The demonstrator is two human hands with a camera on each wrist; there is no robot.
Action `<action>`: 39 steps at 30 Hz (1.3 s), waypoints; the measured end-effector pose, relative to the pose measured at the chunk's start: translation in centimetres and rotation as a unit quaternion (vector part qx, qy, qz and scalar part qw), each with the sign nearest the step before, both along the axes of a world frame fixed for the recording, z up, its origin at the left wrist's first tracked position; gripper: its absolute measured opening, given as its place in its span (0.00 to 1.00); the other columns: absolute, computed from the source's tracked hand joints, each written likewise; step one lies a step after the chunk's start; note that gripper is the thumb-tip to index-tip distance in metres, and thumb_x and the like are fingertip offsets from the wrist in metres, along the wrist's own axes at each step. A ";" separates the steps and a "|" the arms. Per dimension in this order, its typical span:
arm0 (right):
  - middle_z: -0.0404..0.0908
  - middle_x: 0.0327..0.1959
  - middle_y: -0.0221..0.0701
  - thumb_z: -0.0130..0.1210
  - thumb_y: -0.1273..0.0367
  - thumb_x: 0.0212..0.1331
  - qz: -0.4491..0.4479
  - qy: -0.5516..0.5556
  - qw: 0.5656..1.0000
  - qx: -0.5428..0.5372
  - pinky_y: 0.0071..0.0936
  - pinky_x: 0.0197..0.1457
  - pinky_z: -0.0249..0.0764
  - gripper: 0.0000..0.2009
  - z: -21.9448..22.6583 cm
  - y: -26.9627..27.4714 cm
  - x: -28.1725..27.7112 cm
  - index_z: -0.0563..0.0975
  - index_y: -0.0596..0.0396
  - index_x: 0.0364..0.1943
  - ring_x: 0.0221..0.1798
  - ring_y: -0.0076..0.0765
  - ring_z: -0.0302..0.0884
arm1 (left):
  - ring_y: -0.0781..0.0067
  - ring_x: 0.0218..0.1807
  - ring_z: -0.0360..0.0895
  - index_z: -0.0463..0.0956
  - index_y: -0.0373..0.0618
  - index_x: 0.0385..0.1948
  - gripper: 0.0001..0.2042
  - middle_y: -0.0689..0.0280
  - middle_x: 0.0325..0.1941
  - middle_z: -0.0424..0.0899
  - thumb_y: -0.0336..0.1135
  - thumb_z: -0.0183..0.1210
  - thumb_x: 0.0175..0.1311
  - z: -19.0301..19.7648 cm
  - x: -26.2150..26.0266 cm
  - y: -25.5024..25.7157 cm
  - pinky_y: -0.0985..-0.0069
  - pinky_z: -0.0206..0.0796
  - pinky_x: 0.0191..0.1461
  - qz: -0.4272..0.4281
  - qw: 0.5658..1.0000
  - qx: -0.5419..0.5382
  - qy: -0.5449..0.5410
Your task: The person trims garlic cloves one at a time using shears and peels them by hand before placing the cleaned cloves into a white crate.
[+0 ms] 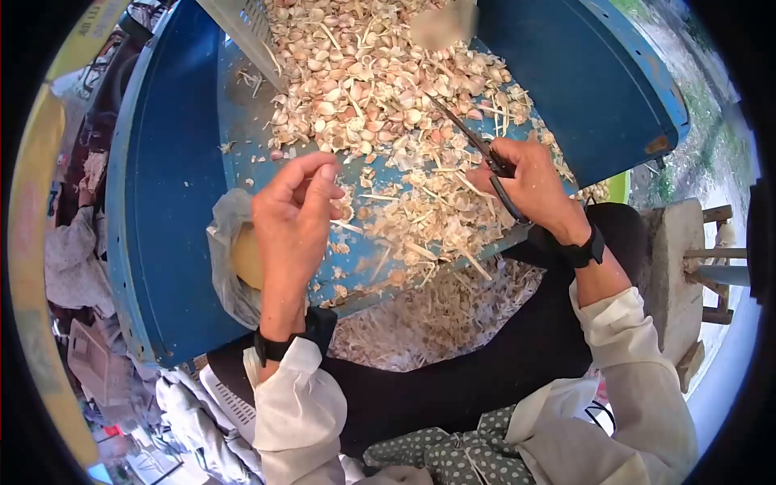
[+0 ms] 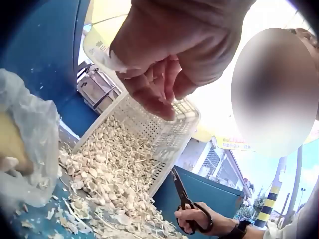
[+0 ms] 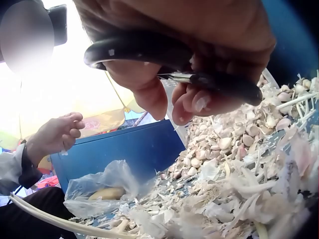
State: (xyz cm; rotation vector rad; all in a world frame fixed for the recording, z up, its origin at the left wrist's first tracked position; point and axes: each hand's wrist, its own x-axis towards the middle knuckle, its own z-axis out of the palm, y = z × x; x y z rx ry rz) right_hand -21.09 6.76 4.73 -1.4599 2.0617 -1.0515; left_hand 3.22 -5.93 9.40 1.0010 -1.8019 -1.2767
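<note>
My right hand (image 1: 535, 179) grips black-handled scissors (image 1: 462, 125), their blades pointing away over the garlic heap. In the right wrist view the fingers wrap the dark handle loops (image 3: 134, 51), with a small flake of skin stuck to one fingertip. My left hand (image 1: 293, 214) is raised above the near left of the blue table, fingers loosely bent and thumb near the index fingertip; nothing shows between them in the left wrist view. Beyond both hands spreads a heap of garlic cloves (image 1: 347, 105). Dry garlic stalks and skins (image 1: 436, 214) lie scattered between the hands.
A white perforated crate (image 2: 174, 132) lies tipped at the back, cloves spilling from it. A clear plastic bag (image 1: 230, 275) with a yellowish object inside sits left of my left hand. Raised blue panels (image 1: 578, 89) flank the table (image 1: 242, 162). Trimmings (image 1: 436, 319) pile up below the near edge.
</note>
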 end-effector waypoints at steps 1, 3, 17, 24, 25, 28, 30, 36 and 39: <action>0.59 0.12 0.25 0.67 0.64 0.48 -0.004 -0.004 1.000 -0.005 0.25 0.23 0.51 0.18 0.4 0.2 -0.3 0.69 0.59 0.18 0.20 0.21 0.52 | 0.84 0.28 0.76 0.80 0.37 0.39 0.08 0.68 0.26 0.80 0.30 0.56 0.65 -2.7 -3.0 -2.0 0.83 0.69 0.27 -0.024 0.999 0.021 -0.025; 0.57 0.12 0.29 0.68 0.63 0.47 -0.014 0.041 0.999 -0.010 0.27 0.22 0.51 0.18 0.6 0.4 -0.9 0.69 0.60 0.19 0.19 0.24 0.51 | 0.62 0.24 0.76 0.80 0.39 0.36 0.07 0.54 0.25 0.80 0.30 0.57 0.60 -8.0 -7.3 -4.5 0.71 0.67 0.29 -0.023 0.980 -0.133 -0.148; 0.71 0.17 0.41 0.70 0.59 0.44 -0.023 0.072 0.997 0.028 0.35 0.25 0.63 0.21 0.0 0.7 -1.7 0.70 0.60 0.20 0.19 0.45 0.65 | 0.65 0.31 0.79 0.79 0.41 0.40 0.10 0.63 0.35 0.80 0.31 0.61 0.58 -11.2 -9.6 -2.1 0.69 0.71 0.34 -0.001 0.975 -0.115 -0.188; 0.76 0.16 0.39 0.66 0.51 0.41 0.067 0.178 0.980 0.051 0.41 0.30 0.73 0.21 -0.6 0.4 0.5 0.76 0.57 0.21 0.25 0.50 0.78 | 0.73 0.33 0.81 0.76 0.30 0.42 0.12 0.59 0.35 0.83 0.21 0.61 0.55 -8.1 -7.0 1.3 0.79 0.74 0.39 0.030 0.965 0.217 0.147; 0.76 0.16 0.39 0.66 0.51 0.41 0.070 0.180 0.980 0.052 0.41 0.30 0.73 0.21 -0.5 0.4 0.5 0.76 0.57 0.21 0.25 0.50 0.78 | 0.73 0.34 0.81 0.77 0.31 0.41 0.12 0.59 0.35 0.83 0.20 0.62 0.55 -7.9 -6.8 1.4 0.77 0.76 0.39 0.027 0.964 0.219 0.151; 0.75 0.14 0.39 0.66 0.51 0.42 0.082 0.185 0.976 0.078 0.41 0.29 0.72 0.21 -0.4 0.2 0.6 0.76 0.57 0.19 0.23 0.50 0.77 | 0.72 0.34 0.81 0.77 0.31 0.41 0.13 0.58 0.35 0.83 0.20 0.63 0.53 -7.6 -5.9 1.3 0.77 0.76 0.39 0.018 0.970 0.213 0.119; 0.75 0.14 0.40 0.65 0.52 0.44 0.101 0.169 0.975 0.100 0.41 0.29 0.72 0.21 0.1 0.2 0.6 0.75 0.57 0.18 0.22 0.51 0.76 | 0.72 0.33 0.81 0.77 0.31 0.41 0.12 0.58 0.35 0.83 0.20 0.64 0.53 -7.6 -5.4 1.2 0.76 0.76 0.39 0.012 0.969 0.215 0.125; 0.74 0.16 0.45 0.64 0.59 0.47 0.069 0.093 0.992 0.057 0.44 0.29 0.68 0.17 -0.5 -1.7 0.7 0.74 0.59 0.20 0.24 0.57 0.73 | 0.72 0.35 0.81 0.76 0.34 0.40 0.12 0.59 0.37 0.83 0.22 0.64 0.54 -7.7 -5.2 1.5 0.78 0.75 0.41 -0.027 0.942 0.274 0.191; 0.74 0.18 0.48 0.62 0.65 0.49 -0.042 0.125 0.991 -0.012 0.44 0.30 0.67 0.13 -0.7 -6.3 -1.6 0.73 0.61 0.23 0.26 0.59 0.73 | 0.72 0.38 0.79 0.75 0.37 0.40 0.10 0.61 0.40 0.81 0.24 0.61 0.57 -8.6 -4.6 2.1 0.80 0.74 0.44 -0.038 0.902 0.355 0.241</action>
